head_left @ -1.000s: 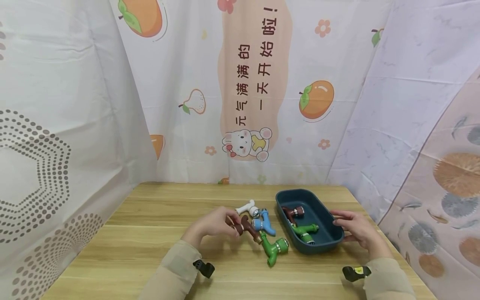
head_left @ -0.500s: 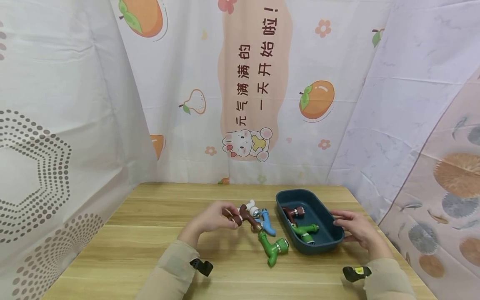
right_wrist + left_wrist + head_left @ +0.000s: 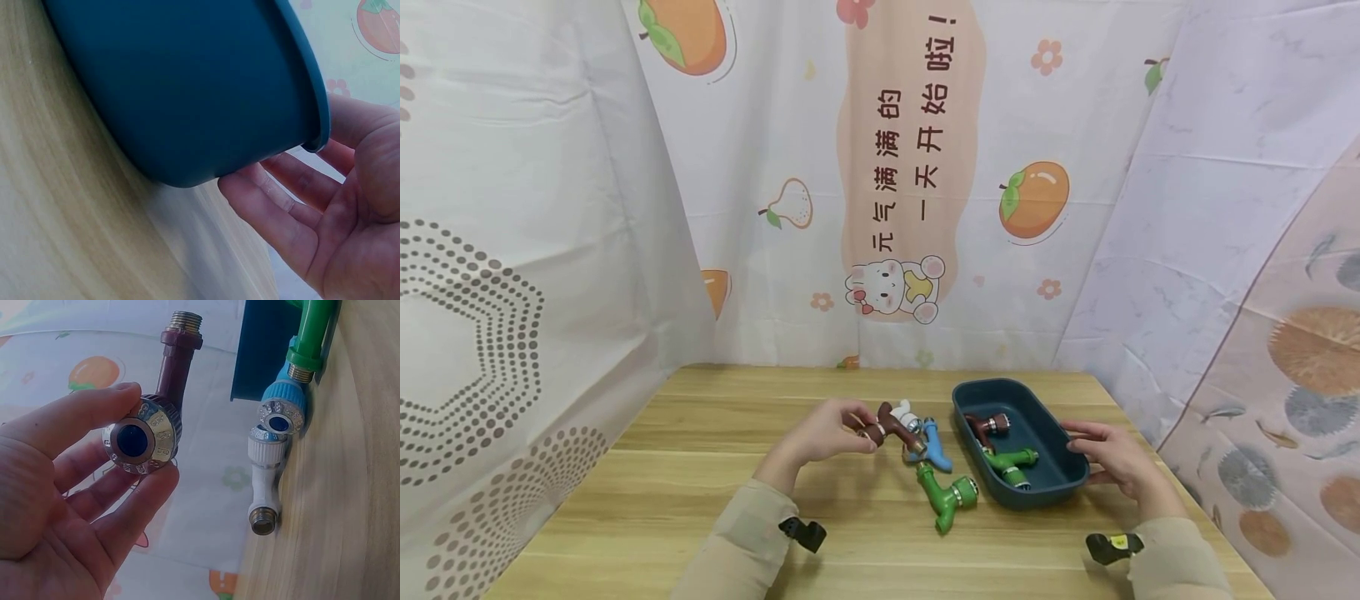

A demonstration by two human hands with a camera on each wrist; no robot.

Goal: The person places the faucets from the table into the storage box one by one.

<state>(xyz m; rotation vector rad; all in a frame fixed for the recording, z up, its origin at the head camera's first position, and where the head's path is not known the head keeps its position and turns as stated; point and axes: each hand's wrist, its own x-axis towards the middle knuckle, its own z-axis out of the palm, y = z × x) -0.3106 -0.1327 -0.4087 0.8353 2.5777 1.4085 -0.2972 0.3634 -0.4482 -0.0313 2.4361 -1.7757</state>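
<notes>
My left hand (image 3: pixel 829 432) holds a dark brown plastic tap (image 3: pixel 898 427) above the table, pinching it by its round knob. In the left wrist view, thumb and fingers go round the knob (image 3: pixel 132 439), and the threaded inlet points up. Below it on the table lie a white tap (image 3: pixel 908 418), partly hidden, a blue tap (image 3: pixel 936 453) and a green tap (image 3: pixel 946 498). My right hand (image 3: pixel 1116 462) is at the right side of a dark blue plastic bin (image 3: pixel 1037 497); its loosely extended fingers (image 3: pixel 269 215) touch the outer wall near the rim.
Inside the bin lie another brown tap (image 3: pixel 985 427) and another green tap (image 3: pixel 1011 465). The wooden table (image 3: pixel 700 500) meets a printed curtain (image 3: pixel 775 275) at the back. More cloth hangs at both sides.
The left hand has raised the brown tap from among the others and turned it slightly, its knob now tilted toward the palm. The right hand and bin have stayed in place.
</notes>
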